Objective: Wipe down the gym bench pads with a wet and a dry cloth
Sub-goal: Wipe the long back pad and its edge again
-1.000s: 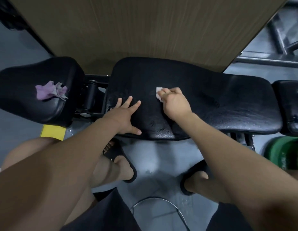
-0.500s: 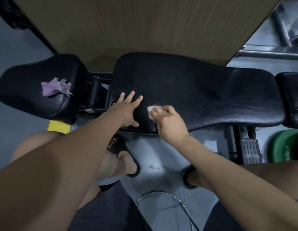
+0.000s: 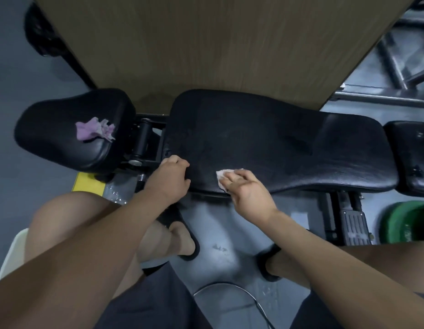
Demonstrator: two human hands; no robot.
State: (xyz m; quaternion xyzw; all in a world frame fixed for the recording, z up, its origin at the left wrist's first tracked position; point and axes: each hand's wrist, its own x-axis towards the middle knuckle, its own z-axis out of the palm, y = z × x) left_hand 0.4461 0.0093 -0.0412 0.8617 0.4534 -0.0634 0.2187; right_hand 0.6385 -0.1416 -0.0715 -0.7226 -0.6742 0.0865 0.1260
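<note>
Right hand (image 3: pixel 247 188) slid white cloth (image 3: pixel 221 175) from pad (image 3: pixel 277 143) centre to near edge. Left hand (image 3: pixel 171 176), splayed before, now curled at corner.

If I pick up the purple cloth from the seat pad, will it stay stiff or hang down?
The purple cloth lies crumpled in loose folds on the seat pad, so it would probably droop limply. It looks thin, so likely light. Resting bunched there, it seems unlikely to roll.
</note>
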